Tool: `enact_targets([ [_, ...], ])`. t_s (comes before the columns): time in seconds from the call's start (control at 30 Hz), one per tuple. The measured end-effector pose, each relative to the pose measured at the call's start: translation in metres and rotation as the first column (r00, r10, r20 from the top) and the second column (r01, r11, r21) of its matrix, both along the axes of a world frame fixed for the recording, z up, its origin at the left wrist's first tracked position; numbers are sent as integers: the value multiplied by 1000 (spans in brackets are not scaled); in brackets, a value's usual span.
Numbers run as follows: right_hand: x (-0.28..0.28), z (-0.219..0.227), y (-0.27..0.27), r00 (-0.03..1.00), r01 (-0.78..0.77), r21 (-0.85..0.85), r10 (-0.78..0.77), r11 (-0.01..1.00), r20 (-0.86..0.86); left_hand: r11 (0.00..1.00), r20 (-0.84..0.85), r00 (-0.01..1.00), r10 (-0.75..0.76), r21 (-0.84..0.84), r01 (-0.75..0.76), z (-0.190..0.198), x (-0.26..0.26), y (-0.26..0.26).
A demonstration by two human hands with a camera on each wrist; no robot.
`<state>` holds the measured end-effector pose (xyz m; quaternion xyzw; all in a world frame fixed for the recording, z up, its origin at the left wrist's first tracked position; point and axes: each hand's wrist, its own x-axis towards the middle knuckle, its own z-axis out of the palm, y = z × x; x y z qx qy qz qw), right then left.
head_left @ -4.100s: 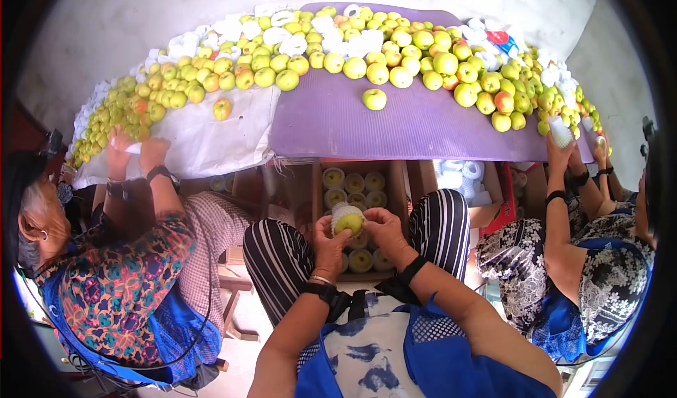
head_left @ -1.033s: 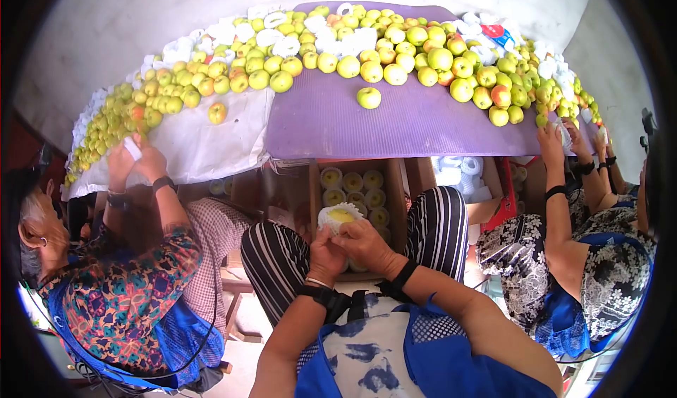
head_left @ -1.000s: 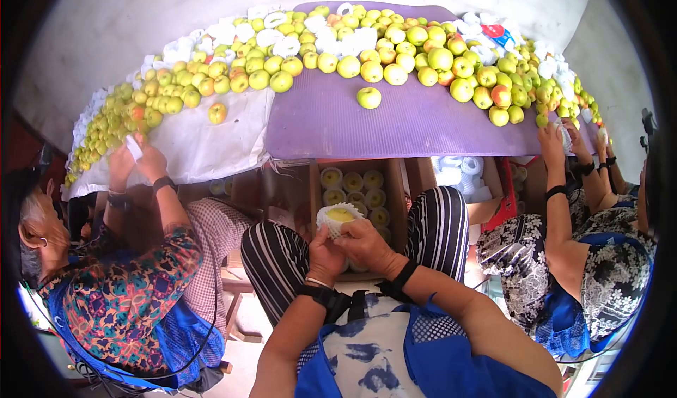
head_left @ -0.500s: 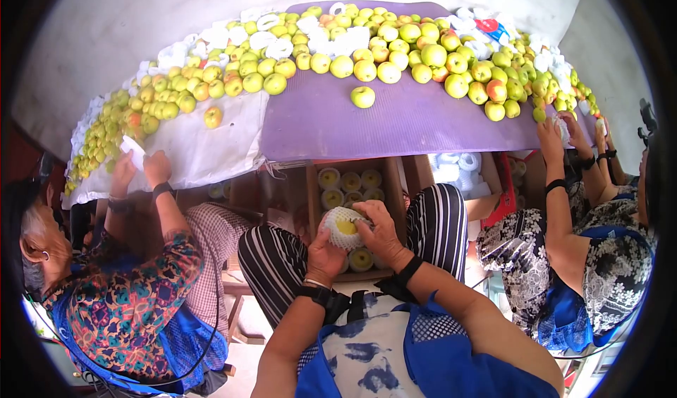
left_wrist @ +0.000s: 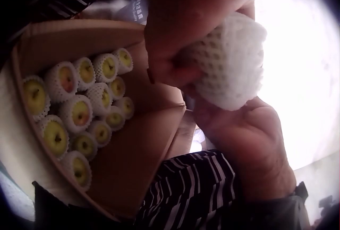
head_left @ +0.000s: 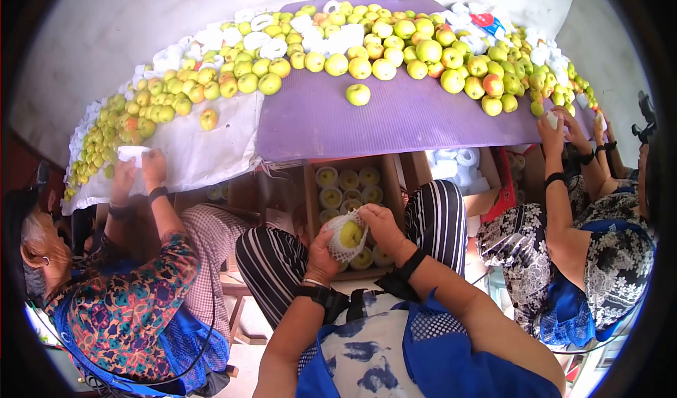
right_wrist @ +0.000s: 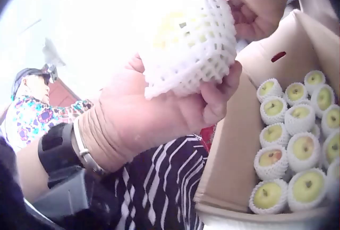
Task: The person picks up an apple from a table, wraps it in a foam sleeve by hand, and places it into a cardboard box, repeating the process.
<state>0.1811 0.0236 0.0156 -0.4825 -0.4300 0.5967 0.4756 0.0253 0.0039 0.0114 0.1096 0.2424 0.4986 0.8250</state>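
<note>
A green apple [head_left: 350, 234] sits in a white foam net [head_left: 339, 246] above the lap in the head view. My left hand [head_left: 322, 255] grips it from the left and below, fingers curled round the net. From the upper right my right hand [head_left: 384, 230] pinches the net's edge. In the right wrist view the foam net [right_wrist: 196, 55] rests on the left palm [right_wrist: 154, 113], its mesh stretched over the apple. The left wrist view shows the net [left_wrist: 231, 63] between both hands, the apple inside hidden.
Below the hands stands a cardboard box [head_left: 310, 193] with several netted apples. A purple mat [head_left: 310, 126] bears a heap of loose apples and foam nets; one apple [head_left: 358, 94] lies apart. A box of foam nets [head_left: 484, 199] is at the right. People sit on both sides.
My right hand has moved from over the apple's top to the net's upper right edge. The netted apple has turned, its green side now facing right. The view has shifted slightly.
</note>
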Motion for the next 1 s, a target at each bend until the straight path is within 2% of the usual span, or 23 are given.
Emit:
enact_targets([
  [0.07,1,-18,4,930,-69,-184,-3,981,-367,1000,11,1000,-6,7,6,-2,-2,0],
  [0.13,0,-16,5,924,-95,-218,4,971,-382,1000,22,1000,-13,16,13,-6,-3,0],
  [0.17,0,-14,5,918,-121,-250,12,960,-397,1000,6,1000,30,-1,-30,-8,-3,1],
  [0.2,0,-13,6,918,-123,-250,15,960,-397,997,-10,997,75,-18,-75,-10,-3,2],
  [0.27,1,-12,6,986,-141,-268,109,953,-129,992,-20,992,123,-9,-123,-12,-4,2],
  [0.3,1,-11,6,985,-144,-269,112,952,-129,986,-30,986,165,0,-165,-13,-4,3],
  [0.4,3,-9,5,985,-161,-321,134,933,-104,987,-11,988,155,-36,-155,-19,-6,5],
  [0.43,3,-10,5,974,-161,-349,92,923,-206,987,-11,988,156,-37,-156,-20,-6,6],
  [0.47,3,-11,4,952,-164,-377,46,912,-304,985,50,988,143,-104,-137,-21,-7,6],
  [0.5,3,-12,3,952,-165,-377,47,911,-304,979,112,985,133,-170,-113,-22,-8,6],
  [0.57,3,-13,3,748,-281,-332,-12,901,-664,973,101,981,164,-183,-143,-24,-7,7],
  [0.67,-5,-10,-1,723,-270,-266,12,926,-691,964,127,972,198,-206,-169,-24,-7,9],
  [0.8,-7,-17,-3,786,-242,-255,35,936,-617,957,157,966,203,-240,-162,-21,-5,7],
  [0.87,-6,-15,-3,964,-168,-304,91,938,-250,953,162,966,201,-258,-156,-24,-6,7],
  [1.0,-5,-24,-6,966,-211,-215,169,954,-198,958,173,970,171,-258,-123,-26,-6,6],
])
